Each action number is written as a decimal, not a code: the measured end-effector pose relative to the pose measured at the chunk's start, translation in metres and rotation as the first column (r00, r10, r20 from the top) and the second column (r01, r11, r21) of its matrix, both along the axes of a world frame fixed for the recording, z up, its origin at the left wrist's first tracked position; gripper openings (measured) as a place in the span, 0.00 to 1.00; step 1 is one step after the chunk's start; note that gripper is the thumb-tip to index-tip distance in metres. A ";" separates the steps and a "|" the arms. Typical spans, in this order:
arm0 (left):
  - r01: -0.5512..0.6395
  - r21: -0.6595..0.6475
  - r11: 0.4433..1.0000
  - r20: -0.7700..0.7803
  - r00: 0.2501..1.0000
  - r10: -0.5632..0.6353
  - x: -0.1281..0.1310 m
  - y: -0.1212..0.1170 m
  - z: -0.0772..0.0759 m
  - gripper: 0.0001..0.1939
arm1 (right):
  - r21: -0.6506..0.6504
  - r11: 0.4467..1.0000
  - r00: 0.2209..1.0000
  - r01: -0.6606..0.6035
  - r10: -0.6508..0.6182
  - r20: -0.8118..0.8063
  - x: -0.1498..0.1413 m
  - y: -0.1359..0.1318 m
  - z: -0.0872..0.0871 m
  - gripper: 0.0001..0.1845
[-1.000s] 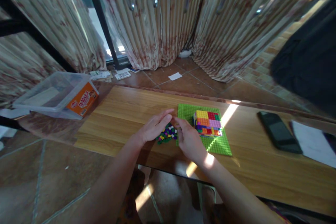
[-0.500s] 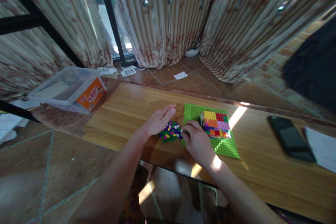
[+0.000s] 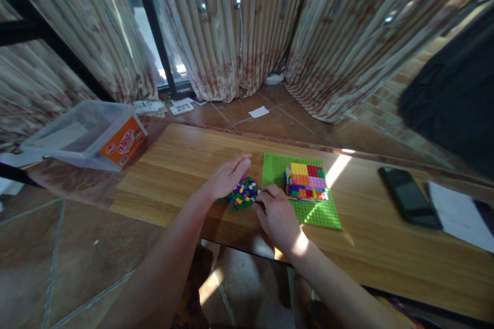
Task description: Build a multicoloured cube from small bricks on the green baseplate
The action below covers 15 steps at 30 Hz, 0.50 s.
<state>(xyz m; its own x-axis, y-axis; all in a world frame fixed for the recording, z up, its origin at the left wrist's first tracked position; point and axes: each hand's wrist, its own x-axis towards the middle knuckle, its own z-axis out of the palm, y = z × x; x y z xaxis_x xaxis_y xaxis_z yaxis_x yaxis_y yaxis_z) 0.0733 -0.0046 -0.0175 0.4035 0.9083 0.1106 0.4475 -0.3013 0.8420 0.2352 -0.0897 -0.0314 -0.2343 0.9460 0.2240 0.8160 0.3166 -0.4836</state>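
A pile of small loose building bricks (image 3: 242,196), mostly green, purple, yellow, pink and white, lies on the wooden table. My left hand (image 3: 228,179) is at the pile's far left side, fingers stretched out together, with nothing held. At the right edge of the pile my right hand (image 3: 278,216) has its thumb and fingers pinched; what is between the fingertips is too small to make out. Just beyond that hand, a green studded baseplate (image 3: 272,165) carries a multicoloured brick block (image 3: 307,183) with yellow, red, orange and pink bricks on top.
A black phone (image 3: 409,198) and a white paper sheet (image 3: 459,216) lie on the table's right part. A clear plastic bin (image 3: 83,157) with an orange label stands beyond its left end. The table's front edge (image 3: 239,249) runs close under my forearms.
The whole view has shifted slightly, so the table and its things appear farther left. Both hands keep nearly the same places around the pile, with the right fingers still pinched.
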 end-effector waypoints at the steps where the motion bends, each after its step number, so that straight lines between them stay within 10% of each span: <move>1: 0.002 0.007 1.000 0.000 1.000 -0.002 0.001 0.000 0.000 0.26 | 0.001 1.000 1.000 -0.002 0.002 -0.017 0.000 0.000 0.001 0.05; 15: 0.050 0.092 0.995 0.103 0.993 -0.059 0.044 -0.013 0.004 0.17 | -0.040 0.968 0.854 0.247 -0.237 -0.463 0.074 0.002 0.048 0.08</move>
<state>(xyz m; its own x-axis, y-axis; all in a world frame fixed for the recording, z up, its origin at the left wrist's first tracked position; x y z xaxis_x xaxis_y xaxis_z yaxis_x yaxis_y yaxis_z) 0.1174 -0.0171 -0.0140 0.4340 0.8698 0.2345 0.3384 -0.3987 0.8524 0.3094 -0.0880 0.0164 0.1364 0.9533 0.2693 0.5535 0.1521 -0.8188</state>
